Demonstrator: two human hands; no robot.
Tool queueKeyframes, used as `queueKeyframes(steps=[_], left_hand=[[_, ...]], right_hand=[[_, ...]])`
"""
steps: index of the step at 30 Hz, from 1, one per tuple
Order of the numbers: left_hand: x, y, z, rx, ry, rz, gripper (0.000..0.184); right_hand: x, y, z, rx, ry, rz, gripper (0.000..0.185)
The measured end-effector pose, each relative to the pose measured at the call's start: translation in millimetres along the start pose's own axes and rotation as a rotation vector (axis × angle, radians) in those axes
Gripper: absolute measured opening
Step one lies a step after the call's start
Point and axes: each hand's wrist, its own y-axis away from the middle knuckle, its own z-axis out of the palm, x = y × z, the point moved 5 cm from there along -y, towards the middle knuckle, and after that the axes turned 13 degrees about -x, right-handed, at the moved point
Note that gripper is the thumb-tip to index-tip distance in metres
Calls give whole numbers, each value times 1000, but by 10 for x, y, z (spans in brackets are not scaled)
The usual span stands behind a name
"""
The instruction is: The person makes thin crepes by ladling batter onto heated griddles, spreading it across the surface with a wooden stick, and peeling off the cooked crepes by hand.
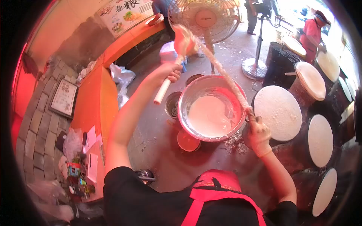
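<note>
My left hand (170,71) is closed round the pale handle of a ladle (163,91), raised before the fan, its reddish head blurred. In my right hand (258,130) is the lower end of a long batter-coated stick (224,71), which slants up to the left until its tip meets the ladle's head. Below and between my hands stands a large metal basin (182,116) holding pale, smooth batter (207,116). Right beside my right hand lies a round griddle (277,113) covered with a pale layer.
A standing fan (204,19) is beyond the basin. More round griddles (320,140) line the right side, where a person in red (311,37) works. An orange counter (88,101) runs along the left. Small buckets (188,140) stand by the basin.
</note>
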Motion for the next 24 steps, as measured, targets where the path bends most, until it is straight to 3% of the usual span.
queueKeyframes(steps=[1,3,5,7,9,11,14,15,17,18,19,21,22,23,24], left_hand=[[-126,-218,-232,-145,252,-154,9],[-400,-270,-126,-192,679,-405,15],[-744,-359,-40,-205,737,-544,19],[-1017,-435,144,-395,798,-745,17],[-1230,-419,585,-416,568,-790,20],[-1434,-387,1271,-393,151,-748,18],[-1826,-276,2471,-593,-213,-876,17],[-1966,-155,2943,-668,-342,-880,17],[-2329,187,3853,-775,-434,-969,17],[-2551,299,4303,-867,-421,-1075,13],[-2800,426,4777,-942,-410,-1186,9],[-3364,784,5804,-1058,-341,-1440,11],[-3705,946,6333,-1154,-279,-1556,17],[-3966,1220,6870,-1224,-392,-1501,22],[-4261,1481,7385,-1253,-443,-1618,22]], right_hand=[[-53,38,152,-35,57,36,77],[-81,253,374,-174,113,86,75],[54,731,332,-174,48,71,74],[225,1457,131,-142,66,115,74],[448,2439,6,-18,-7,213,66],[548,3577,-82,193,-213,504,62],[176,4384,-706,217,97,750,58],[98,4907,-655,256,-38,915,56],[-328,5675,-683,440,-333,1179,56],[-494,6005,-682,524,-242,1282,58],[-650,6484,-539,546,-118,1419,49],[-893,7368,-236,834,-404,1685,35],[-955,7665,-262,1028,-527,1660,28],[-1005,7850,-487,1079,-504,1694,28],[-999,8014,-812,1218,-592,1665,31]])
